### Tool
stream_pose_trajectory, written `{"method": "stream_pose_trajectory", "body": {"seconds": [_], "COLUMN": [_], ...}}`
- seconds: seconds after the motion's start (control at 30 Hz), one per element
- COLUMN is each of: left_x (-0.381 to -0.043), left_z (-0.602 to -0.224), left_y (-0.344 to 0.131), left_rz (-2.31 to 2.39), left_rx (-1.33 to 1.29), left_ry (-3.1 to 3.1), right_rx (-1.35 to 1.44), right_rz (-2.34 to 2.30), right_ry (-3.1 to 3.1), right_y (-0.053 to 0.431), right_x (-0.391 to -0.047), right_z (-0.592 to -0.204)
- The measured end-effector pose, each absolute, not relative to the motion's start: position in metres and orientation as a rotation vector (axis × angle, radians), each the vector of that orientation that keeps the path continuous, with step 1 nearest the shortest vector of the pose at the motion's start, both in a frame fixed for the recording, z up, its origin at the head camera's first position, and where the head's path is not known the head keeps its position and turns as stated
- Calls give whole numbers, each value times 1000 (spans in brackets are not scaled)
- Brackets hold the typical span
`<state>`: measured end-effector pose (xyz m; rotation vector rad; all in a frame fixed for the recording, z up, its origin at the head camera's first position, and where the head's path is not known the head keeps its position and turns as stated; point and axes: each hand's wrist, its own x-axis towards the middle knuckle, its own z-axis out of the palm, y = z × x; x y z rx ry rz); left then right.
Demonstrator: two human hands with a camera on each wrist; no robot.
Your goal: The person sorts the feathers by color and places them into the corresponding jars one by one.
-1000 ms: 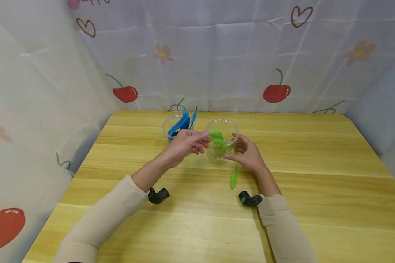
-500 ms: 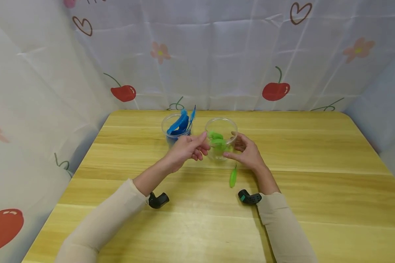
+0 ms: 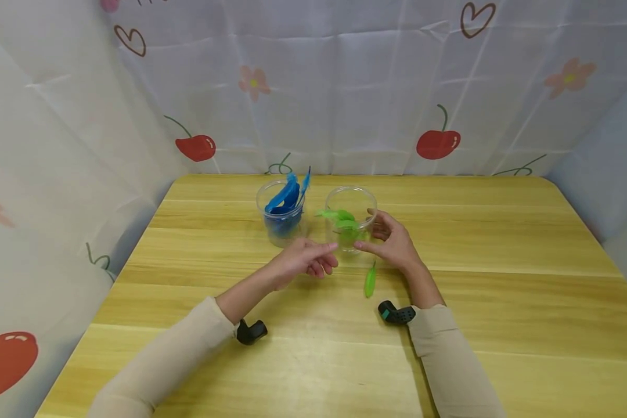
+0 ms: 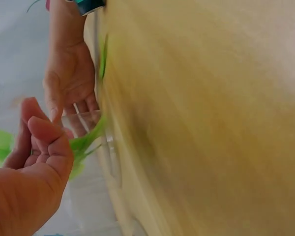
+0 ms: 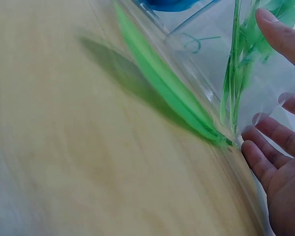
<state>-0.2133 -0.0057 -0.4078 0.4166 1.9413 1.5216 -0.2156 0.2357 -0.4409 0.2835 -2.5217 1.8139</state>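
My right hand (image 3: 396, 244) holds a clear plastic cup (image 3: 351, 190) by its right side, thumb in front and fingers round the wall. Several green feathers (image 3: 347, 225) stand in that cup, one leaning out over its left rim. In front of the cup, a loose green feather (image 3: 370, 281) lies on the table; the right wrist view shows this green feather (image 5: 164, 81) close up. Just left of it is my left hand (image 3: 305, 261), fingers loosely curled, with nothing seen between them. In the left wrist view the left hand (image 4: 42, 157) partly hides the cup.
A second clear cup (image 3: 284, 235) with blue feathers (image 3: 284, 200) stands to the left of the first on the wooden table (image 3: 319, 371). Behind the table hangs a printed cloth (image 3: 345, 104). Each wrist carries a black camera (image 3: 396, 313).
My left hand has let go of a green feather at the cup's left rim and moved down toward the table. The right hand stays on the cup.
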Motion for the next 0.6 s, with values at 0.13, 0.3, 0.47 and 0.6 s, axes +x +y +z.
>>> {"method": "stream_pose_trajectory", "body": {"seconds": [0.13, 0.3, 0.47, 0.6], "left_x": [-210, -208, -207, -206], "left_z": [-417, -428, -432, -436], "left_y": [1, 15, 29, 38], "left_rz": [1340, 1214, 1167, 1147], "left_rx": [467, 490, 474, 439], "left_ry": [2020, 2047, 2034, 2014], "right_rx": [279, 285, 294, 296], "right_rz": [1810, 1830, 1839, 1835], "right_ry": [-2525, -2508, -2503, -2505], "right_y": [236, 237, 237, 238], "right_x": [-215, -215, -215, -216], "right_z": [-441, -441, -441, -441]}}
